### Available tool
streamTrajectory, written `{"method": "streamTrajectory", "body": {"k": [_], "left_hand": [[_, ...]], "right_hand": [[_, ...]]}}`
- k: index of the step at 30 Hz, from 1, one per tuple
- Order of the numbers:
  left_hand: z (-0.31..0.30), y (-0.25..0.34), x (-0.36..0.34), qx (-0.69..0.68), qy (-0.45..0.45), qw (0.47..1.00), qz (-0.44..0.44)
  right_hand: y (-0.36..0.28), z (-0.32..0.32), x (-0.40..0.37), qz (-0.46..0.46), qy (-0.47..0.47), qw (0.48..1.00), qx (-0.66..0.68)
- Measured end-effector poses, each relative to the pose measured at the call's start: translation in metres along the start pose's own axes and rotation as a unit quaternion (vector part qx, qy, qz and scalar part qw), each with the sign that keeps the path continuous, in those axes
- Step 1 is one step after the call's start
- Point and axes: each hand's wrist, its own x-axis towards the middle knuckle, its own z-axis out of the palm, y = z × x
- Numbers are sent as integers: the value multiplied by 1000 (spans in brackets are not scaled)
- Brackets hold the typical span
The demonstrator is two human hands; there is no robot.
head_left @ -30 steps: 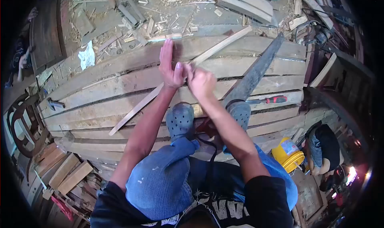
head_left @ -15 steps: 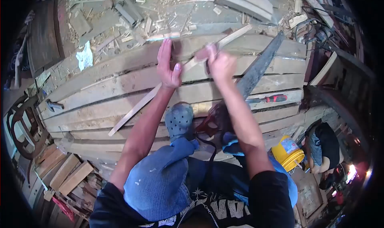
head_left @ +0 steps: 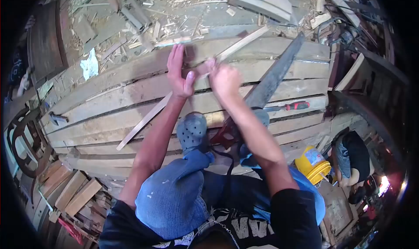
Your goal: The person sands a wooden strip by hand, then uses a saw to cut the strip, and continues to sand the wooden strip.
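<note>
A long, thin wooden strip (head_left: 146, 121) lies diagonally across thick planks (head_left: 301, 70). My left hand (head_left: 180, 76) rests on edge over the strip, fingers stretched out together and thumb apart, gripping nothing. Just to its right, my right hand (head_left: 226, 81) is closed on a small reddish-brown piece that looks like sandpaper (head_left: 202, 68), pressed against the strip. The fingers partly cover that piece. A handsaw (head_left: 279, 72) lies beyond my right forearm, its reddish handle (head_left: 224, 135) between my feet. A screwdriver (head_left: 297, 105) with a red and black handle rests on the planks to the right.
Wood shavings and offcuts (head_left: 161, 28) litter the floor beyond the planks. A yellow bucket (head_left: 312, 166) stands at right, near another person (head_left: 353, 157) crouching. Stacked wood blocks (head_left: 80, 192) are at lower left; a small clamp-like tool (head_left: 59, 117) sits at the planks' left end.
My right hand has slid along the strip toward my left hand, carrying the sandpaper down and left. My left hand stays nearly in place; the whole view shifts slightly.
</note>
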Motion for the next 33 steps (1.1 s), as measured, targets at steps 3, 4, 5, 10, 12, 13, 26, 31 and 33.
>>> {"method": "streamTrajectory", "body": {"k": [3,4,5,10,12,13,26,31,33], "left_hand": [[1,1,3,-18,2,1000,2],[0,1,3,-19,0,1000,-2],[-1,2,1,-11,1,1000,-8],[1,7,2,4,-5,1000,-4],[2,1,2,0,-2,1000,11],[3,2,3,-1,-3,1000,10],[0,5,0,6,-1,1000,6],[3,7,3,14,-8,1000,25],[1,6,3,17,-6,1000,14]], "right_hand": [[-2,-6,-6,-59,7,997,48],[9,-5,4,-45,28,998,15],[21,-5,15,-28,44,999,-16],[3,-8,10,-2,33,999,21],[4,-12,4,-28,-19,998,47],[11,-17,11,-20,-50,998,30],[60,-36,85,92,37,995,-17],[42,-25,44,4,16,1000,-2],[53,-32,61,52,17,998,13]]}}
